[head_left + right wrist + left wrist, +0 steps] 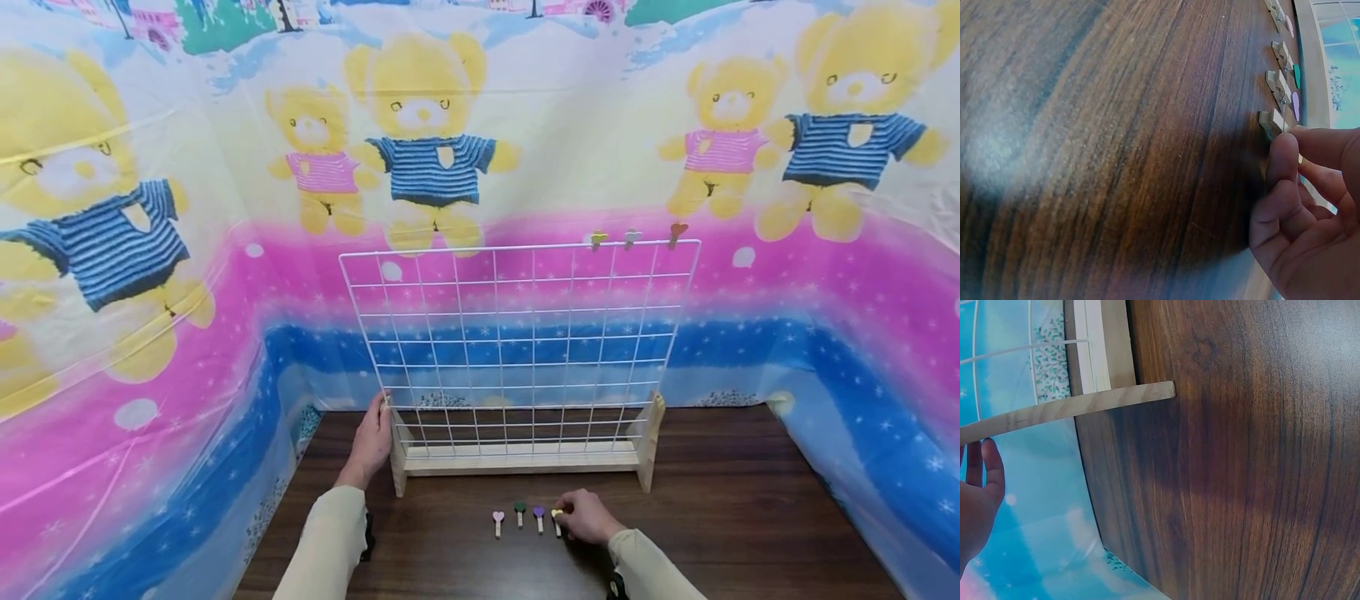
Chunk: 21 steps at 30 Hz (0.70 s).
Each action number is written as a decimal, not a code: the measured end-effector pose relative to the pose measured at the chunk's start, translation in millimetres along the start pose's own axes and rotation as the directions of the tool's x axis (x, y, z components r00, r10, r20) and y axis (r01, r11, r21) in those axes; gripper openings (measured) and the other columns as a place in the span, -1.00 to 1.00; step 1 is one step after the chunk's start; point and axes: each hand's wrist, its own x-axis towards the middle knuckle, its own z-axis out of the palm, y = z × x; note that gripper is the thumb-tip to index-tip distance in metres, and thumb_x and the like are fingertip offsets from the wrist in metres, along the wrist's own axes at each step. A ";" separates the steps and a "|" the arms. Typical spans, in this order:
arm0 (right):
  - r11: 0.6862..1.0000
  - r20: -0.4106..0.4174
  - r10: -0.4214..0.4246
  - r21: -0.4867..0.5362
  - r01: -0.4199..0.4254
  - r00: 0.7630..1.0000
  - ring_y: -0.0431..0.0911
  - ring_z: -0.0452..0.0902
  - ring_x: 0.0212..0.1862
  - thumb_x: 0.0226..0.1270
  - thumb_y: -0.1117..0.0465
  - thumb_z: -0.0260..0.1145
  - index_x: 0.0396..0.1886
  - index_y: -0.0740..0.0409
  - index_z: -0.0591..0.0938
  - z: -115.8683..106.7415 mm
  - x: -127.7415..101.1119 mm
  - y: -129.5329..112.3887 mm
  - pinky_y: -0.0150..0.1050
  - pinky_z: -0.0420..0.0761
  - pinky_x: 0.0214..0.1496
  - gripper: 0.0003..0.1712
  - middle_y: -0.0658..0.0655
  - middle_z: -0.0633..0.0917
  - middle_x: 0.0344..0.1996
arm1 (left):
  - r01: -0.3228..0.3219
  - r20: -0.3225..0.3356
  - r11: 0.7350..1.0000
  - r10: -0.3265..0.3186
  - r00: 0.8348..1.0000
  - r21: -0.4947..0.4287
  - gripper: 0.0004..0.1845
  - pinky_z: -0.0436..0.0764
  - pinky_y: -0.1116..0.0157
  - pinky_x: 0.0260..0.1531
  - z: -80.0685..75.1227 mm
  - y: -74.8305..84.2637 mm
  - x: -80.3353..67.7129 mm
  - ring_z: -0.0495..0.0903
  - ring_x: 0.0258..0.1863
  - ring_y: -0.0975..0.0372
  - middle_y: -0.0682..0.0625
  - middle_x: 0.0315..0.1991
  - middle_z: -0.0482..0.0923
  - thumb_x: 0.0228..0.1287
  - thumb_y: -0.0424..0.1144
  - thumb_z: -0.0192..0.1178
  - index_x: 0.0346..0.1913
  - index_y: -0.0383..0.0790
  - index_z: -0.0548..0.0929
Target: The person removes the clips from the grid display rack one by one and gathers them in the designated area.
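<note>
Item: right hand [587,518], low on the dark wooden bench [735,500], just in front of the rack. Its grip was narrow, thumb and fingertips [1285,153] pinched on the yellow peg [557,518], which still lay on the bench at the right end of a short row. The right wrist view showed the thumb pressed against the wooden end of that peg.

Item: row of pegs, each with a small heart top, lying side by side on the bench in front of the rack's base. From left to right: pink peg [498,522], green peg [520,511], purple peg [539,517], then the yellow one under the fingers. They lay close together but apart.

Item: left hand [372,442], at the left end of the rack. Fingers were straight and relaxed, resting against the wire at the lower left corner; the grip was wide and enclosed nothing.

Item: rack [517,350], a white wire grid standing upright in a pale wooden base [525,457] with a foot at each end, set toward the back of the bench.

Item: three pegs clipped on the top wire near the right corner: a yellow clip [597,240], a pale clip [632,238] and an orange clip [677,233].

Item: backdrop [450,150], a printed sheet with yellow bears, pink and blue bands, enclosing the bench on three sides.
</note>
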 end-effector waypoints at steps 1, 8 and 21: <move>1.000 0.000 0.000 -0.001 0.000 1.000 -0.20 0.42 -0.72 0.14 0.35 0.20 -0.44 0.23 0.59 0.2 0.1 0.3 -0.29 0.41 -0.67 -0.95 0.00 0.50 -0.67 | -0.001 -0.004 1.000 0.001 1.000 -0.003 -0.55 0.28 0.19 -0.40 0.4 0.0 -0.1 0.20 -0.58 0.11 -0.11 -0.44 0.20 0.40 -0.03 -0.39 0.31 0.00 0.07; 1.000 -0.014 0.003 -0.028 -0.003 1.000 -0.20 0.42 -0.71 0.13 0.34 0.20 -0.39 0.24 0.60 0.2 1.1 2.7 -0.29 0.41 -0.67 -0.93 -0.02 0.50 -0.66 | -0.012 -0.013 1.000 0.012 1.000 0.001 -0.55 0.26 0.15 -0.31 0.4 0.9 -0.4 0.27 -0.48 0.08 -0.11 -0.43 0.21 0.40 -0.04 -0.37 0.30 -0.01 0.08; 0.976 -0.147 -0.144 -0.182 0.117 0.978 -0.22 0.43 -0.44 0.08 0.29 0.28 -0.33 0.21 0.61 -21.6 -2.6 -6.4 -0.33 0.43 -0.42 -0.87 -0.05 0.52 -0.48 | -0.010 0.004 1.000 0.010 1.000 -0.001 -0.57 0.29 0.06 -0.20 -1.2 3.0 -2.1 0.35 -0.19 0.02 -0.20 -0.09 0.32 0.41 -0.07 -0.35 0.30 -0.01 0.08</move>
